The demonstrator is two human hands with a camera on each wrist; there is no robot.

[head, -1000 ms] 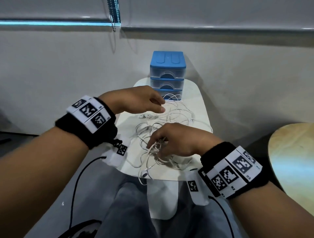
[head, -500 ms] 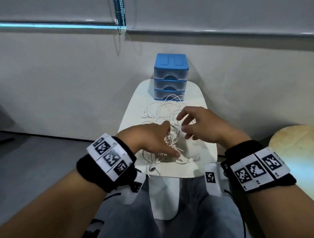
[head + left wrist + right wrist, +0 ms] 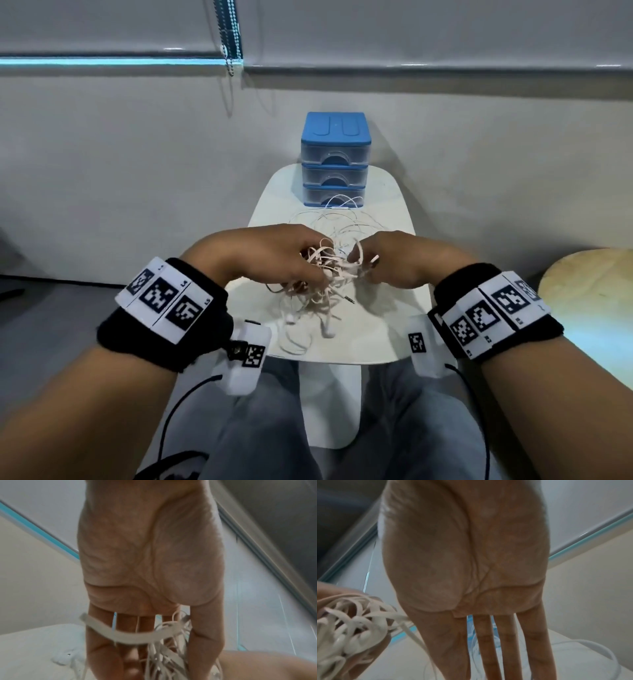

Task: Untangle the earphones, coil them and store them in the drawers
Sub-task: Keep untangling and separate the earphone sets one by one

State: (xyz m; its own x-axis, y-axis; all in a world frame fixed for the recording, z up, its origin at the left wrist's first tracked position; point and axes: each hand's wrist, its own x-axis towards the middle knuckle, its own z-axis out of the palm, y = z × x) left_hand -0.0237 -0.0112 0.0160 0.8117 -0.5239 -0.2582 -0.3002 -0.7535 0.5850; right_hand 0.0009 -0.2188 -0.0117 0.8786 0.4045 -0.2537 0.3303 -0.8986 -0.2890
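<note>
Above the surface (image 3: 383, 325) we are lifting the earphones (image 3: 325, 274): our left hand (image 3: 270, 253) is clutching the tangle, our right hand (image 3: 397, 260) pinching one strand. Pulling hard is likely tightening knots; dangling loops risk snagging those lying before the drawers (image 3: 335, 159).

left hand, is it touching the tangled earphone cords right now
Touching. The left wrist view shows the cords bunched between the thumb and fingers of the left hand; the head view shows them lifted off the table.
</note>
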